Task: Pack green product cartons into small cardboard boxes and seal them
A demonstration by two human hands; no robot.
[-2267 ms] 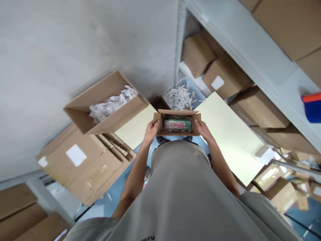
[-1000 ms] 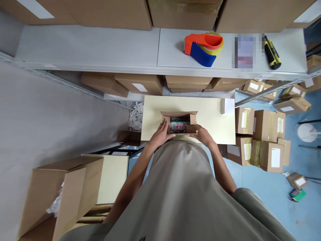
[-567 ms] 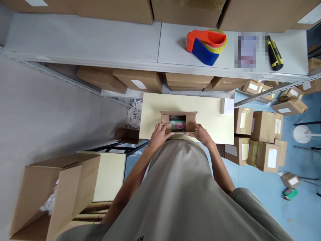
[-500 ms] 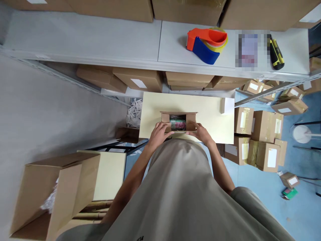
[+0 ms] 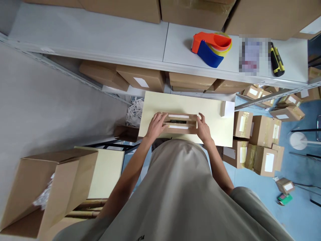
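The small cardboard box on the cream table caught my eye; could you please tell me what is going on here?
A person has both hands at the small cardboard box: the left hand on its left end, the right hand at its right end. The long flaps are turned inward, leaving a narrow gap with something dark inside. The tape dispenser and cutter lie on the shelf beyond.

Left hand (image 5: 155, 126), right hand (image 5: 204, 129) at small carton (image 5: 182, 130), cream tabletop (image 5: 218, 129) beneath

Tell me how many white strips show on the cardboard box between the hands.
2: one strip on the far flap, another strip on the near flap. More may be hidden from view.
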